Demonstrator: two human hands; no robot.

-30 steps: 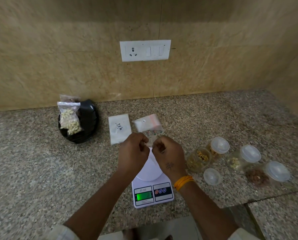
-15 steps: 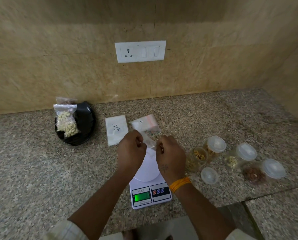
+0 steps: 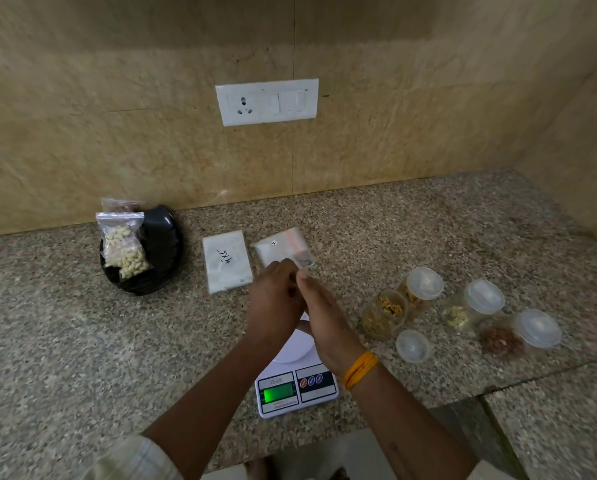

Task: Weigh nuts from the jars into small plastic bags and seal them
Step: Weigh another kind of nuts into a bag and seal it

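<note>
Two hands: the left hand (image 3: 276,299) and right hand (image 3: 321,317) are pressed together above the scale (image 3: 298,382), fingertips meeting on a small clear bag (image 3: 305,265) — both seem to pinch its top edge, though the knuckles hide most of it.
Bag in hand: thin transparent film, only a corner showing past the fingers; whether any nuts are in it I cannot tell.
Handling, as I judge it: very light, limp and slick; it will sag and slide unless taken at the stiffer zip strip along the mouth, one pinch on each lip.
Spare bags: a flat white packet (image 3: 227,263) with handwriting and a clear pack with a reddish strip (image 3: 285,245) lie on the counter just beyond the hands.
Finished bags: a sealed zip bag of pale cashews (image 3: 123,249) leans on a glossy black plate (image 3: 162,247), with a second bag (image 3: 122,205) behind it.
Jars: small round clear plastic ones to the right — an open jar (image 3: 385,313) of golden nut pieces, its lid (image 3: 413,346) lying beside it; others lie tipped, with translucent lids.
Jar handling: rigid, smooth and light by the look of them; best gripped round the wall, since they could roll.
Scale: white plastic with a round platter and a lit green display; the reading is too small to tell.
Counter (image 3: 65,341): speckled granite, hard and polished.
</note>
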